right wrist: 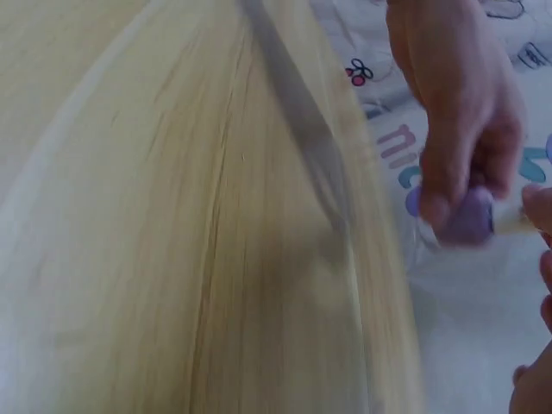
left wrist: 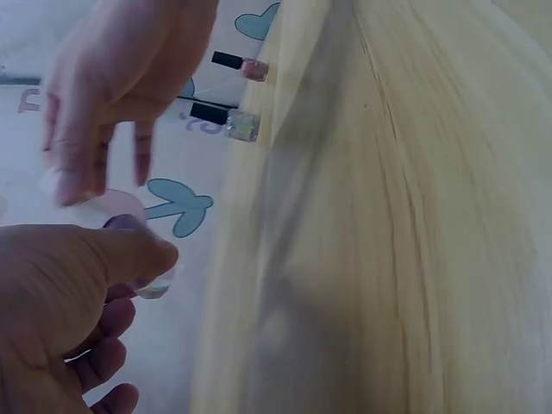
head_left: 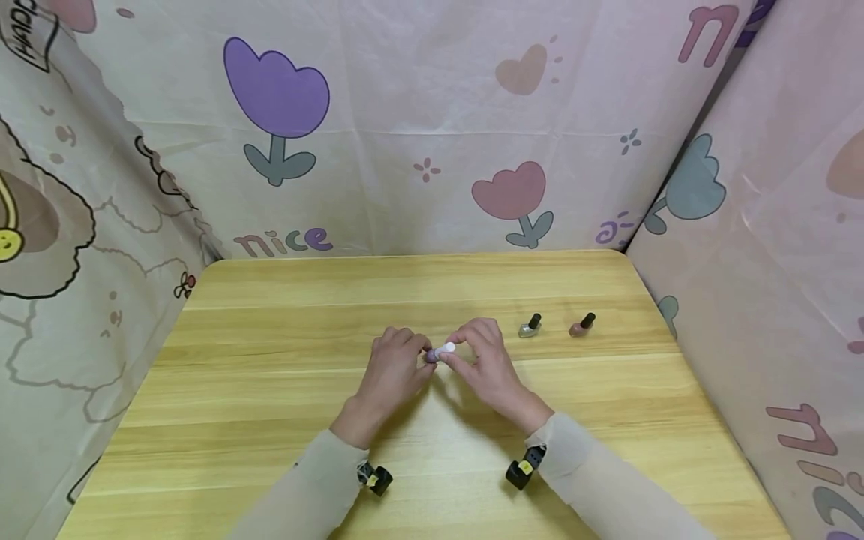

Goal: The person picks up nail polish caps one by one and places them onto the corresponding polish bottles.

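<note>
A small purple nail polish bottle (head_left: 432,355) with a white cap (head_left: 448,348) is held between the two hands above the table's middle. My left hand (head_left: 397,369) pinches the bottle between thumb and fingers; the left wrist view shows the thumb lying across the bottle's glass (left wrist: 155,287). From the other side, my right hand (head_left: 487,369) pinches the white cap between thumb and forefinger. The purple body (right wrist: 470,217) shows in the right wrist view beside the left fingertips, with the right fingers (right wrist: 539,210) at the picture's edge.
To the right of the hands stand two more nail polish bottles with black caps, one clear (head_left: 529,328) and one dusky pink (head_left: 580,327). The wooden table (head_left: 270,322) is enclosed at the back and sides by printed cloth (head_left: 391,90).
</note>
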`<state>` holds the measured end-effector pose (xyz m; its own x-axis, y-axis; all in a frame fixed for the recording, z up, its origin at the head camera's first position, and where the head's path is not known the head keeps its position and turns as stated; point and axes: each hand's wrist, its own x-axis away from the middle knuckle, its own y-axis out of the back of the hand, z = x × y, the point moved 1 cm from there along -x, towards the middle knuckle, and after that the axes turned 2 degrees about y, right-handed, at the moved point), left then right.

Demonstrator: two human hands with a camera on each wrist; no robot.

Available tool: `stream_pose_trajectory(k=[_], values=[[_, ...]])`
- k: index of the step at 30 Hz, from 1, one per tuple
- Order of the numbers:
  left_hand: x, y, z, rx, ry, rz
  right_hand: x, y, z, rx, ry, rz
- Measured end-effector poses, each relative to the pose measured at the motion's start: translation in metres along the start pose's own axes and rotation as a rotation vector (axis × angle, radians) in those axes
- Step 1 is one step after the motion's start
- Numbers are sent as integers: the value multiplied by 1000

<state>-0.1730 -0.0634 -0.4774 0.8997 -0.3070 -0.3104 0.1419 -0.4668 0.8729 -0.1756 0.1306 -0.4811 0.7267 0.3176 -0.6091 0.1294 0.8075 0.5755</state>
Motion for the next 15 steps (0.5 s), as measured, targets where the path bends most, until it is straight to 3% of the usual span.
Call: stream_pose_trajectory(k=[5, 15], values=[[-14, -16, -1, 55, 56, 8, -9, -13, -2, 131, 103, -65], [-40, -38, 11, 35, 133, 79, -22, -31, -32, 221, -44, -36]])
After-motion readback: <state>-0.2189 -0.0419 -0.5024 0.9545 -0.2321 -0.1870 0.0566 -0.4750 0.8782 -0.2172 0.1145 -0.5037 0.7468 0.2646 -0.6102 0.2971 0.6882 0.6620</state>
